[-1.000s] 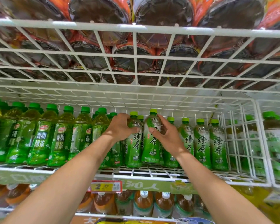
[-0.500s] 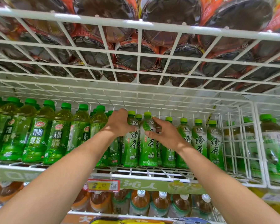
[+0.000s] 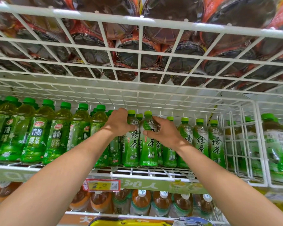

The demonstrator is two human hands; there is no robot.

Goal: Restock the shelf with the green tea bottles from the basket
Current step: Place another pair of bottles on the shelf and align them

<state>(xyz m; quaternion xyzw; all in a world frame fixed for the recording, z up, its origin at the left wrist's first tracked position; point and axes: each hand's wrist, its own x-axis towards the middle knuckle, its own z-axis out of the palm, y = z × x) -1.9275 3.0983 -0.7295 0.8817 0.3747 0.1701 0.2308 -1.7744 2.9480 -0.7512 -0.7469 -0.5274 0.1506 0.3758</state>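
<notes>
Several green tea bottles with green caps stand on the white wire shelf (image 3: 153,172). My left hand (image 3: 118,123) grips the shoulder of one green tea bottle (image 3: 131,150) at the shelf's middle. My right hand (image 3: 164,132) grips the upper part of the neighbouring green tea bottle (image 3: 148,152), thumb in front and fingers round its right side. Both bottles stand upright on the shelf, side by side. A yellow rim, perhaps the basket (image 3: 126,223), shows at the bottom edge.
Green plum tea bottles (image 3: 34,136) fill the shelf's left. More green tea bottles (image 3: 201,141) stand to the right, beside a wire divider (image 3: 258,144). Dark bottles (image 3: 137,51) rest on the wire shelf overhead. Brown tea bottles (image 3: 140,204) fill the shelf below, under a price tag (image 3: 104,185).
Both hands stay on the same two bottles. The view has tilted up a little, so the shelf sits lower in the frame.
</notes>
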